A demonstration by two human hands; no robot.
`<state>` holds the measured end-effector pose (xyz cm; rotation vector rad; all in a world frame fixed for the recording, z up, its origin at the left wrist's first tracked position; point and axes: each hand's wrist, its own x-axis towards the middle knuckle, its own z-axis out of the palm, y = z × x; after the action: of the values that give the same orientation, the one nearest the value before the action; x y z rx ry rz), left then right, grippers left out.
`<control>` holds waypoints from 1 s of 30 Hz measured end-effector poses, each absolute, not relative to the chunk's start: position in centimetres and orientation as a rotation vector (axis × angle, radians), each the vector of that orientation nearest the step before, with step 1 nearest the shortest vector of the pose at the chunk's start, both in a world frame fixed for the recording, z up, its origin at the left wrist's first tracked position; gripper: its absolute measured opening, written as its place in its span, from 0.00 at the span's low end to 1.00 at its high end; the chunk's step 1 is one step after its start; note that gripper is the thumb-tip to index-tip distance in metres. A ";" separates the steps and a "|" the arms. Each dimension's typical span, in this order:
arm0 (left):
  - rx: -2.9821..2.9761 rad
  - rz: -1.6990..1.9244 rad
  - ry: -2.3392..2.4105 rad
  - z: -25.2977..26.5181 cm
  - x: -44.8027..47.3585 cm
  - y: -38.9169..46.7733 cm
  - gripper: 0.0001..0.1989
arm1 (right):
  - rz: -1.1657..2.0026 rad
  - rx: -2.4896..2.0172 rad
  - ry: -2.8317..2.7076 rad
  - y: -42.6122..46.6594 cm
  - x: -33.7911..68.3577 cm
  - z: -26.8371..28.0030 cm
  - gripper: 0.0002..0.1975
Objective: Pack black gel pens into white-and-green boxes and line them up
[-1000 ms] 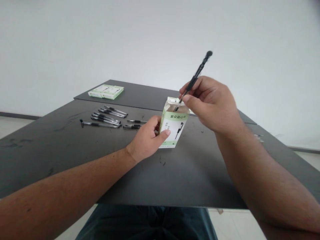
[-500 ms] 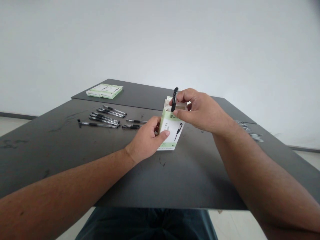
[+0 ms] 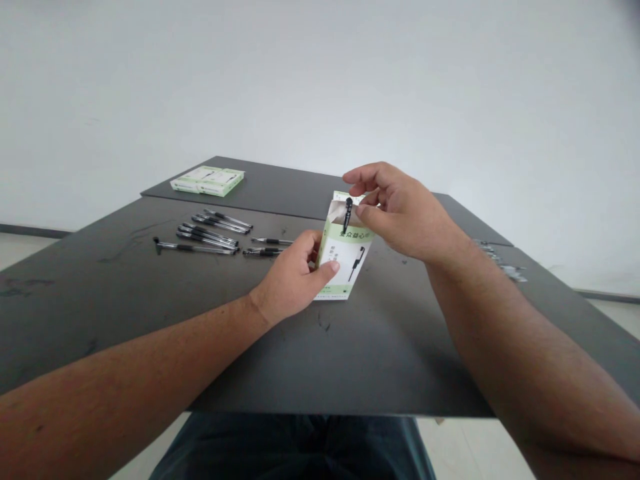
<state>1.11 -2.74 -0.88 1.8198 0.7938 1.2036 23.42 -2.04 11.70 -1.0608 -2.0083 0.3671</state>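
While black gel pens (image 3: 210, 236) are fanned at left, a printed carton (image 3: 345, 257) is gripped by the left hand (image 3: 295, 277), apparently so its mouth is steadied; inside, one capped pen (image 3: 348, 212) is propped, ungripped, beside the right hand (image 3: 405, 213), fingers parted.

Pale wall (image 3: 320, 80); dark skirting (image 3: 30, 232) at its foot; pale floor (image 3: 465, 450); dark tabletop (image 3: 330, 373) with a seam (image 3: 280, 214).

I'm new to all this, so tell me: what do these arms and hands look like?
They are a person's, with no cables or machine parts. The left hand and right hand are ungloved, with no watch or wristband in sight. No ring shows on the visible fingers. No sleeve can be made out on the forearms.
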 end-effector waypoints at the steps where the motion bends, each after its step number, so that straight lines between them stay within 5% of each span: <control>1: 1.817 1.207 0.792 -0.9 1.1 -2.7 0.19 | 0.368 -1.064 -2.008 -2.0 23.5 11.7 0.26; 9: 1.801 1.265 0.758 -0.3 0.9 -2.4 0.18 | 0.296 -1.004 -2.078 -2.5 23.3 11.8 0.15; 15: 1.849 1.273 0.818 -0.1 1.0 -2.6 0.16 | 0.193 -0.980 -2.073 -3.0 22.7 11.5 0.20; 30: 1.900 1.271 0.838 0.0 0.9 -2.6 0.17 | -0.070 -1.085 -2.020 -3.9 21.0 11.7 0.03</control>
<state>0.91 -2.57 -0.02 1.8998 0.8378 1.2714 20.97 -3.93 11.72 -1.0847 -2.0197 -0.0700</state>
